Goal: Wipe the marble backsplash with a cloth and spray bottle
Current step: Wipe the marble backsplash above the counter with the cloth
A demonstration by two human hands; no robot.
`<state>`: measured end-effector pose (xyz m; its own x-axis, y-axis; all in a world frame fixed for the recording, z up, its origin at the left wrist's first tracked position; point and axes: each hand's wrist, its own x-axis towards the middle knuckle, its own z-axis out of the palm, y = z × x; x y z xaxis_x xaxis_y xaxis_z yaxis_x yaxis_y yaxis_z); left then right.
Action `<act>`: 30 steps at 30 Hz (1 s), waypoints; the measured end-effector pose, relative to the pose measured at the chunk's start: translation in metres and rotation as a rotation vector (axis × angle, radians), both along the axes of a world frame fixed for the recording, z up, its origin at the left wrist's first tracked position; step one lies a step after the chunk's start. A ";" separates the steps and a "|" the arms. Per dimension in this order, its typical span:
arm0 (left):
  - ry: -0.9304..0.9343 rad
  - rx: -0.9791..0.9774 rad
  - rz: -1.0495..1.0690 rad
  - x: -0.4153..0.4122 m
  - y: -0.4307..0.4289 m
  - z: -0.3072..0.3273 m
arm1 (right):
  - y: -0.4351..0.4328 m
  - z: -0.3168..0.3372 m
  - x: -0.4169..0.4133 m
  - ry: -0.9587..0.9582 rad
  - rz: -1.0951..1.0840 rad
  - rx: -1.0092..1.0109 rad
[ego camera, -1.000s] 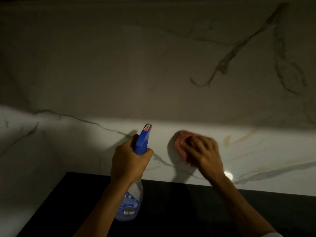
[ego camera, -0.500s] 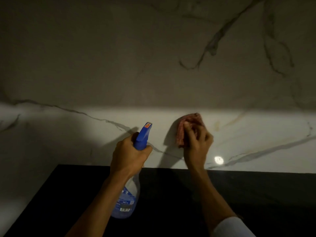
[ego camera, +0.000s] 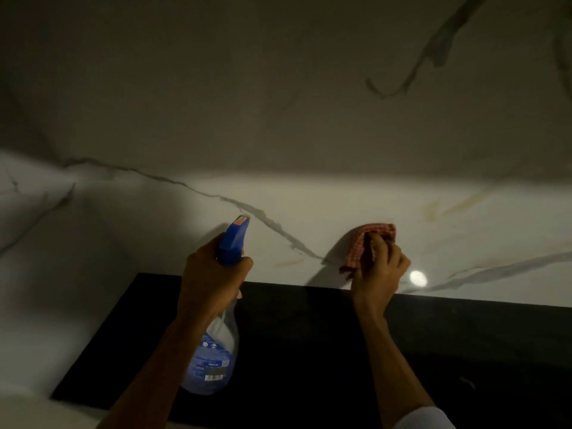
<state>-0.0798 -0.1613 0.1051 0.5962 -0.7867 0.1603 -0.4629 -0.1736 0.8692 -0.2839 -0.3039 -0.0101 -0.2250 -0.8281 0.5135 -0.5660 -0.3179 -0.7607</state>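
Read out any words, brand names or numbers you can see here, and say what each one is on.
Nothing here is legible.
Label on the spray bottle: white print on blue, too blurred to read.
Its barcode-like patch: too small to read.
The orange nozzle tab: no legible marking.
The cloth and marble backsplash: no writing.

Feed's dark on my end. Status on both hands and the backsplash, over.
Left hand grips spray bottle, nozzle toward marble backsplash. Right hand holds red checked cloth against it. Nothing in the way; yellowish streaks above-right of cloth.
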 end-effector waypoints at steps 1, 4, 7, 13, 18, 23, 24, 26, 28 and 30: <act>-0.011 0.004 0.014 0.004 0.005 0.000 | 0.001 0.000 0.008 -0.057 -0.018 0.027; -0.034 0.042 0.040 0.014 0.015 -0.003 | 0.006 -0.006 0.038 -0.099 0.005 0.079; 0.007 0.092 0.014 0.022 0.019 -0.012 | 0.020 -0.021 0.075 0.074 0.165 0.123; 0.027 0.106 0.051 0.048 0.026 -0.024 | 0.025 -0.037 0.110 0.653 0.507 0.148; 0.095 0.039 0.139 0.084 0.042 -0.025 | 0.029 -0.039 0.091 0.220 0.226 0.173; 0.030 -0.026 0.231 0.114 0.053 -0.027 | 0.031 -0.033 0.101 -0.118 0.020 0.205; 0.020 -0.032 0.245 0.119 0.055 -0.029 | 0.033 -0.034 0.108 -0.108 0.029 0.218; 0.030 -0.023 0.248 0.125 0.058 -0.031 | 0.039 -0.040 0.127 -0.020 0.127 0.276; 0.046 -0.010 0.233 0.128 0.061 -0.033 | 0.045 -0.050 0.149 0.175 0.274 0.342; 0.027 -0.002 0.216 0.128 0.061 -0.033 | 0.048 -0.052 0.164 0.388 0.386 0.292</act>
